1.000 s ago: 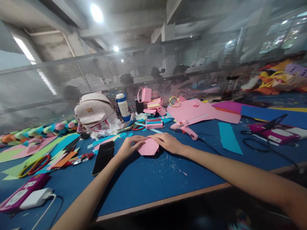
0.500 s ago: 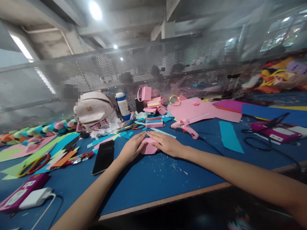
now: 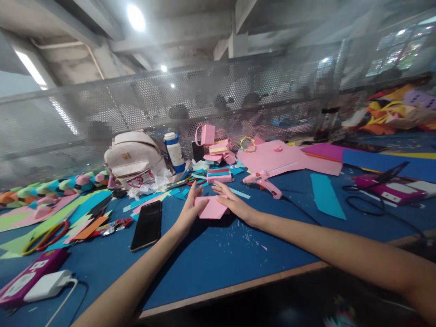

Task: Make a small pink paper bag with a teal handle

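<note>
A folded piece of pink paper (image 3: 212, 208) is held between my two hands, slightly above the blue tabletop. At its left side, my left hand (image 3: 189, 210) has its thumb against the paper and its fingers pointing up and forward. My right hand (image 3: 235, 202) grips the opposite side, thumb over the top edge and fingers stretched forward. Right of the hands lies a pink hot glue gun (image 3: 264, 181) with its cord trailing away. Just beyond my fingertips sits a small pink paper box (image 3: 220, 175) with blue strips in it.
A black phone (image 3: 147, 225) lies left of my hands. Scissors (image 3: 47, 236) and coloured paper are farther left, near a purple power strip (image 3: 34, 274). Behind stand a pale backpack (image 3: 138, 156) and a bottle (image 3: 175, 152). A blue paper strip (image 3: 327, 195) lies at right.
My hands have moved apart from above the pink paper to its two sides, uncovering more of it. The fingers now point more upward. The objects around have stayed put.
</note>
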Demonstrator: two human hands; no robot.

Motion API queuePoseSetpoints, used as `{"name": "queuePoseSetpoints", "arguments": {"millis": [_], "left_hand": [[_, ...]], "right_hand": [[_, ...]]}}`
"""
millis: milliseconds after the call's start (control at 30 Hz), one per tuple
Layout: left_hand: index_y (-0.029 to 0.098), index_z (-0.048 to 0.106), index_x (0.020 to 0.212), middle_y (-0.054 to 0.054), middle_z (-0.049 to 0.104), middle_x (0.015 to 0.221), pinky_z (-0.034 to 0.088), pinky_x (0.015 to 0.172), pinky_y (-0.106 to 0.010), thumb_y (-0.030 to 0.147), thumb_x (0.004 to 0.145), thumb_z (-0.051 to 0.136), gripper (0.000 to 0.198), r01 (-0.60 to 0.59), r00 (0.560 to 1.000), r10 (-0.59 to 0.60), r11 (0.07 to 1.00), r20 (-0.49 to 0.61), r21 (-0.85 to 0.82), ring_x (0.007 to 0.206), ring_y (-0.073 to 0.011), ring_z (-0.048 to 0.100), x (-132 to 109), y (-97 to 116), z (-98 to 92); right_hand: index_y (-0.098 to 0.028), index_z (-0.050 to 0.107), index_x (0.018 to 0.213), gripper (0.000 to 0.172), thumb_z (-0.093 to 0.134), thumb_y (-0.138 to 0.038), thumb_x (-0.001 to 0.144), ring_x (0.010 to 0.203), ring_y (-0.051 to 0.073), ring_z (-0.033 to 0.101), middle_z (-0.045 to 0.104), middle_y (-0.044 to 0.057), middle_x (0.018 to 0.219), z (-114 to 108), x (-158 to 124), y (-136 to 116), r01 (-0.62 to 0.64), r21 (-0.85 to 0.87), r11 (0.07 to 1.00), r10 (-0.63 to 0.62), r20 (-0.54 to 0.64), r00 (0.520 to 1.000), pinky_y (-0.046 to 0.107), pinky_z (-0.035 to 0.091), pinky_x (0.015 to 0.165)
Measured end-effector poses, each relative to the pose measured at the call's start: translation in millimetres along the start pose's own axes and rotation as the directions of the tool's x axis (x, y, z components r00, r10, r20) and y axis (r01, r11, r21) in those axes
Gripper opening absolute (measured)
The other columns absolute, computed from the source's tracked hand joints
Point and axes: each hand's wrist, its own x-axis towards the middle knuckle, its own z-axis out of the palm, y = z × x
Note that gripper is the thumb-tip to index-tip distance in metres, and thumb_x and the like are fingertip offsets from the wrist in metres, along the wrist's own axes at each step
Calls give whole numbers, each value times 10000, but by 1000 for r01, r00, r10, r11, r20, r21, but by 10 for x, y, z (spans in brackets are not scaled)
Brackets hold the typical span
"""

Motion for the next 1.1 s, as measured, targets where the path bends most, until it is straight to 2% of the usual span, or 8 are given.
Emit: {"name": "queuePoseSetpoints", "arguments": {"millis": [167,400,533,700,767,867,1000,1100], "left_hand": [[329,225,1505,-29,282,1583,316,1144,-407,302,806,620,803,102,994,-110,965,-21,-242,1474,-237,203,-100,114,165],[325,186,1518,-8,217,1605,294,1156,-381,304,804,626,839,137,986,-157,954,-51,-267,1477,-229,191,-130,142,222],[341,182,1517,-24,212,1607,321,1136,-404,354,810,633,838,132,990,-138,967,-13,-220,1475,-252,196,-71,102,143],[274,371,1455,-133,404,1503,367,1086,-461,405,744,739,811,30,977,-41,998,208,57,1359,-329,407,81,79,-84],[258,390,1440,-158,443,1462,434,1016,-457,407,717,766,828,0,974,-19,996,225,87,1272,-330,497,112,90,-146],[260,408,1426,-152,475,1433,499,924,-406,376,698,785,827,-45,973,19,993,230,109,1198,-306,554,106,127,-171],[225,548,1316,-119,571,1350,504,915,-382,388,709,770,666,-80,975,33,974,220,211,1150,-290,584,70,186,-154],[182,626,1223,-124,619,1297,466,984,-400,504,833,610,506,-87,984,54,978,173,188,1167,-290,583,53,214,-158]], "right_hand": [[-279,354,1430,618,510,-542,892,1451,204,242,297,63,1560,81,-4,-42,-21,145,989,46,-172,984,434,156,1202],[-249,415,1385,611,481,-599,889,1432,196,285,358,64,1528,158,3,-61,-13,152,988,56,-280,958,383,165,1203],[-261,462,1338,558,487,-591,889,1416,208,314,406,61,1498,163,10,-48,-11,149,989,52,-275,960,399,180,1192],[-233,557,1170,407,530,-514,878,1282,228,477,550,86,1333,104,7,-43,81,60,995,-58,-319,946,420,315,1119],[-224,560,1153,355,526,-462,892,1250,224,501,570,89,1291,54,-6,-86,153,-42,987,-158,-260,953,416,357,1087],[-228,544,1215,374,572,-403,886,1253,228,499,565,87,1302,-43,-24,-192,258,-201,945,-268,-23,963,411,379,1070],[-245,514,1317,648,756,-399,736,1293,279,458,530,88,1364,-167,-19,-312,375,-444,814,-279,266,923,449,338,1098],[-219,457,1396,878,835,-369,618,1331,324,402,483,115,1414,-228,-7,-356,484,-556,676,-295,398,869,480,307,1115]]}}
